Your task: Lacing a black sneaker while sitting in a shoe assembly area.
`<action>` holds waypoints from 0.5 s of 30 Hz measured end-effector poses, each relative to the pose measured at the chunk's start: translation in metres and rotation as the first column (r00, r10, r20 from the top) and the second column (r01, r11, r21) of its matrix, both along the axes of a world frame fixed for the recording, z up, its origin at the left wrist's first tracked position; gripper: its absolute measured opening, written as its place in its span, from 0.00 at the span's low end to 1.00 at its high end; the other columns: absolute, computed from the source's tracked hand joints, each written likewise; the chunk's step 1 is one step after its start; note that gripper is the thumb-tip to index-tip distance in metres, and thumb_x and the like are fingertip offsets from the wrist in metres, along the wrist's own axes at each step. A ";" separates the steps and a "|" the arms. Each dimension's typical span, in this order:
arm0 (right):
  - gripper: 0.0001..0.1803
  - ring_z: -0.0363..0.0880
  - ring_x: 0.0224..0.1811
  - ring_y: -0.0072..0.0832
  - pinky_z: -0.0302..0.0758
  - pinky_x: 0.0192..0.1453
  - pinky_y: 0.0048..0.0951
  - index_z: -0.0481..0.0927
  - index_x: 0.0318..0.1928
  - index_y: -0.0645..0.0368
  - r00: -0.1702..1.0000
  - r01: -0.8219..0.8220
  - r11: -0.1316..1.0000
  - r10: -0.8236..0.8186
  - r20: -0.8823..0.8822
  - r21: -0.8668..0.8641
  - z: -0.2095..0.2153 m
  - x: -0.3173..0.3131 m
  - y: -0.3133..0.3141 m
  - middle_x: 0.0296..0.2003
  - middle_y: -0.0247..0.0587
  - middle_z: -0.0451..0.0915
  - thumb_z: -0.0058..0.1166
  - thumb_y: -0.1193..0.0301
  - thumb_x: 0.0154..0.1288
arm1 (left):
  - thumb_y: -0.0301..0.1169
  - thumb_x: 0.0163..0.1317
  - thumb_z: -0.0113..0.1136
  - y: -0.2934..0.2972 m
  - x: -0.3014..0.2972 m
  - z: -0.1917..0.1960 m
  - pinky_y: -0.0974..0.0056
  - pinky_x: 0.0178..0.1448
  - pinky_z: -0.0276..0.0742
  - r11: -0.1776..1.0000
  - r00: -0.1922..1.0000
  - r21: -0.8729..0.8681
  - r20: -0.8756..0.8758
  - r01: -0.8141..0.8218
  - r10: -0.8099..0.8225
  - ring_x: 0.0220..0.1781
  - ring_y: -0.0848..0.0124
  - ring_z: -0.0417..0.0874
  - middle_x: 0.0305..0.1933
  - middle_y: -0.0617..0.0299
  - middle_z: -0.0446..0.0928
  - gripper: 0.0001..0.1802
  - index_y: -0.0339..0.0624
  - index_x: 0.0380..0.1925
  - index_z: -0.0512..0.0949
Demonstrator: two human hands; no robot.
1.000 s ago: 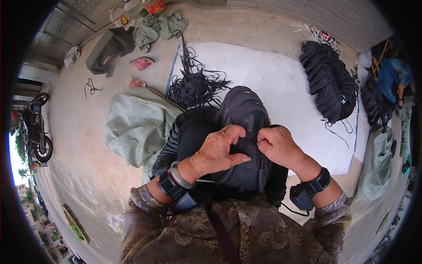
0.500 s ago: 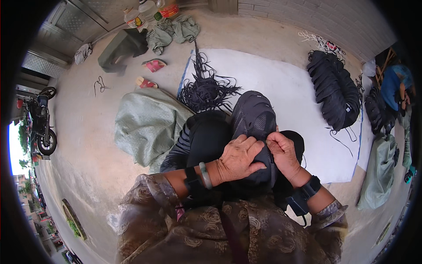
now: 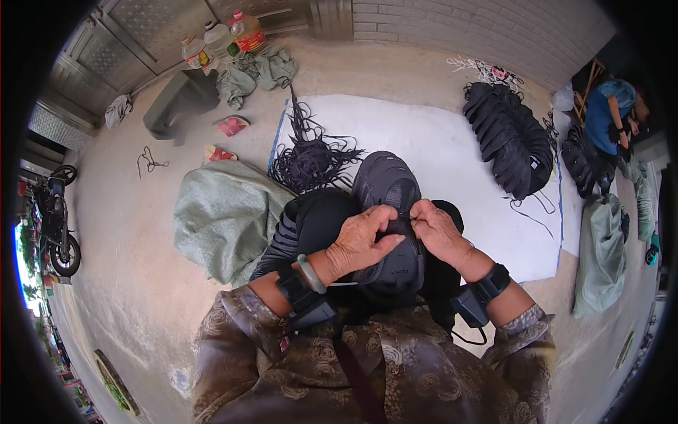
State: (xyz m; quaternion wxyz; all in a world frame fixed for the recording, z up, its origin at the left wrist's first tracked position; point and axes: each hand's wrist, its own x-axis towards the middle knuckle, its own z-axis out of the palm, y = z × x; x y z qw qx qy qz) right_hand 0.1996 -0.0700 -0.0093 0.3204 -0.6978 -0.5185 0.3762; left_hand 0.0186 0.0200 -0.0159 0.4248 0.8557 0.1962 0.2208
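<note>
A dark grey and black shoe point(image 3: 384, 175) rests across my lap, its toe pointing away from me. My left hand point(image 3: 361, 242) is closed in a pinch at the left side of the shoe's lacing area, thumb held out over the tongue. Opposite it, my right hand point(image 3: 439, 232) pinches at the right edge of the same opening. Whatever thin piece the fingertips hold is too small and dark to make out. Beyond my left knee lies a tangled heap of black shoelaces point(image 3: 311, 161) on a white sheet point(image 3: 417, 121).
Many black shoe pieces point(image 3: 503, 138) lie in a bent row on the sheet's right. A green woven sack point(image 3: 219, 212) lies at my left, another sack point(image 3: 600, 261) at far right. Red sandals point(image 3: 232, 126), bottles point(image 3: 247, 32) and a motorcycle point(image 3: 60, 222) stand further off. Another person point(image 3: 611, 116) bends at the right.
My left hand has drawn its fingers into a pinch higher on the shoe, and my right hand has come in closer to it. The whole view has shifted slightly.
</note>
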 end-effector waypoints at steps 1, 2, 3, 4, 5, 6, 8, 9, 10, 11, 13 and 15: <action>0.07 0.76 0.35 0.48 0.71 0.42 0.41 0.68 0.37 0.62 0.999 -0.011 1.000 0.010 -0.039 -0.028 -0.001 0.003 0.000 0.28 0.52 0.75 0.45 0.78 0.56 | 0.26 0.50 0.68 0.005 0.003 -0.002 0.68 0.29 0.72 0.998 0.999 -0.053 0.031 -0.024 0.026 0.24 0.71 0.71 0.26 0.62 0.68 0.19 0.40 0.41 0.71; 0.08 0.76 0.36 0.49 0.70 0.42 0.42 0.67 0.37 0.62 1.000 -0.009 1.000 0.009 -0.012 -0.011 -0.005 0.003 -0.003 0.29 0.52 0.75 0.43 0.80 0.54 | 0.26 0.50 0.68 0.005 0.008 -0.004 0.68 0.29 0.72 0.998 0.999 -0.062 0.038 -0.006 0.009 0.24 0.71 0.71 0.26 0.62 0.68 0.19 0.40 0.41 0.71; 0.08 0.76 0.36 0.49 0.70 0.42 0.42 0.67 0.37 0.62 1.000 0.002 1.000 -0.002 -0.010 -0.018 -0.005 0.002 -0.003 0.29 0.52 0.75 0.43 0.80 0.54 | 0.23 0.50 0.67 0.007 0.012 -0.005 0.69 0.28 0.70 0.996 1.000 -0.091 0.031 0.003 0.000 0.23 0.72 0.70 0.26 0.62 0.67 0.17 0.41 0.40 0.72; 0.08 0.76 0.37 0.49 0.70 0.42 0.42 0.67 0.36 0.62 1.000 0.005 1.000 -0.005 0.027 -0.002 -0.004 0.001 -0.001 0.29 0.52 0.75 0.42 0.80 0.54 | 0.21 0.50 0.65 0.008 0.015 -0.006 0.71 0.27 0.69 0.993 1.000 -0.121 0.022 0.009 -0.007 0.22 0.74 0.68 0.25 0.63 0.67 0.16 0.41 0.39 0.72; 0.08 0.76 0.37 0.50 0.70 0.42 0.42 0.67 0.36 0.62 0.998 0.006 1.000 -0.007 0.063 0.013 -0.004 0.001 0.001 0.30 0.52 0.75 0.42 0.80 0.54 | 0.21 0.50 0.65 0.010 0.018 -0.007 0.71 0.27 0.69 0.992 1.000 -0.128 0.022 0.015 -0.012 0.22 0.74 0.68 0.25 0.63 0.67 0.16 0.41 0.39 0.72; 0.07 0.76 0.37 0.51 0.70 0.42 0.44 0.67 0.35 0.62 0.994 0.010 0.999 -0.016 0.110 0.052 -0.010 0.001 0.004 0.29 0.52 0.75 0.41 0.81 0.53 | 0.21 0.50 0.66 0.012 0.021 -0.006 0.71 0.26 0.69 0.993 1.000 -0.112 0.002 0.023 -0.023 0.21 0.75 0.68 0.25 0.63 0.66 0.17 0.41 0.39 0.72; 0.07 0.76 0.37 0.51 0.70 0.42 0.45 0.66 0.35 0.61 0.989 0.009 0.997 -0.020 0.150 0.074 -0.015 -0.003 0.004 0.28 0.51 0.75 0.41 0.81 0.53 | 0.21 0.49 0.66 0.010 0.021 -0.011 0.70 0.26 0.69 0.994 1.000 -0.103 -0.017 0.021 -0.023 0.21 0.75 0.68 0.25 0.63 0.67 0.18 0.41 0.40 0.72; 0.07 0.76 0.36 0.51 0.70 0.42 0.46 0.66 0.35 0.61 0.981 0.009 0.994 -0.029 0.191 0.106 -0.016 -0.005 0.003 0.28 0.51 0.75 0.42 0.80 0.53 | 0.21 0.49 0.66 0.008 0.020 -0.011 0.70 0.26 0.69 0.994 0.999 -0.105 -0.020 0.024 -0.026 0.21 0.75 0.68 0.25 0.63 0.67 0.18 0.41 0.40 0.72; 0.08 0.77 0.35 0.51 0.71 0.41 0.47 0.66 0.36 0.60 0.978 -0.011 0.990 -0.019 0.209 0.142 -0.017 -0.005 0.002 0.27 0.49 0.76 0.43 0.79 0.53 | 0.21 0.49 0.66 0.006 0.019 -0.011 0.70 0.26 0.69 0.997 1.000 -0.077 0.004 0.006 -0.006 0.21 0.75 0.69 0.26 0.63 0.67 0.18 0.41 0.41 0.73; 0.08 0.77 0.35 0.51 0.71 0.41 0.47 0.66 0.36 0.60 0.979 -0.007 0.990 -0.022 0.204 0.140 -0.018 -0.006 0.000 0.27 0.49 0.76 0.43 0.79 0.53 | 0.21 0.48 0.67 0.003 0.018 -0.011 0.70 0.26 0.69 0.999 1.000 -0.050 0.027 -0.011 0.012 0.21 0.74 0.69 0.26 0.63 0.68 0.19 0.42 0.41 0.73; 0.09 0.77 0.35 0.50 0.71 0.40 0.46 0.66 0.37 0.59 0.988 0.017 0.981 -0.047 0.148 0.195 -0.020 -0.010 -0.001 0.28 0.50 0.76 0.45 0.79 0.53 | 0.20 0.48 0.66 0.000 0.015 -0.015 0.69 0.27 0.70 0.999 0.998 -0.023 0.059 -0.032 0.034 0.21 0.73 0.70 0.27 0.62 0.69 0.19 0.42 0.41 0.74; 0.09 0.77 0.34 0.49 0.72 0.40 0.46 0.66 0.37 0.59 0.981 0.005 0.982 -0.042 0.189 0.190 -0.019 -0.015 0.009 0.28 0.49 0.76 0.45 0.78 0.54 | 0.20 0.48 0.66 -0.002 0.015 -0.015 0.69 0.27 0.70 0.999 0.995 0.003 0.091 -0.049 0.048 0.22 0.72 0.70 0.28 0.62 0.69 0.19 0.43 0.41 0.74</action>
